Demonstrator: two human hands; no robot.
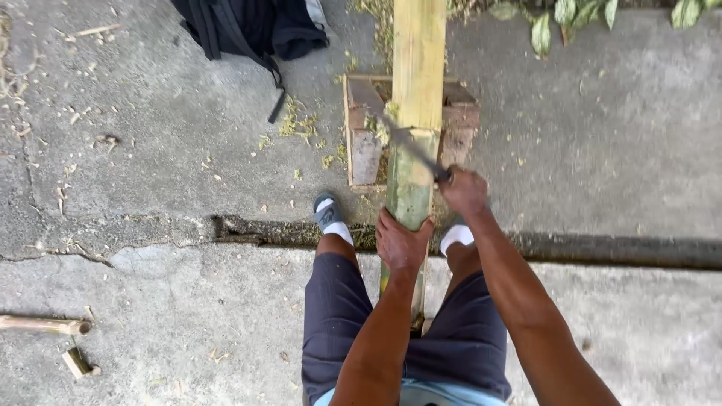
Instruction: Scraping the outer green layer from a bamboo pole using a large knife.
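- We see soft, even daylight across the concrete floor (150,150), with no hard shadows.
- We find no glare; the pale bamboo pole (418,60) is the brightest surface.
- The knife blade (410,143) looks slightly motion-blurred.
- Edges bend a little, as with a wide lens.

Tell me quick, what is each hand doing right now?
Left hand: closed on the bamboo pole, pressing it steady.
Right hand: closed in a grip on the knife, blade laid across the pole.
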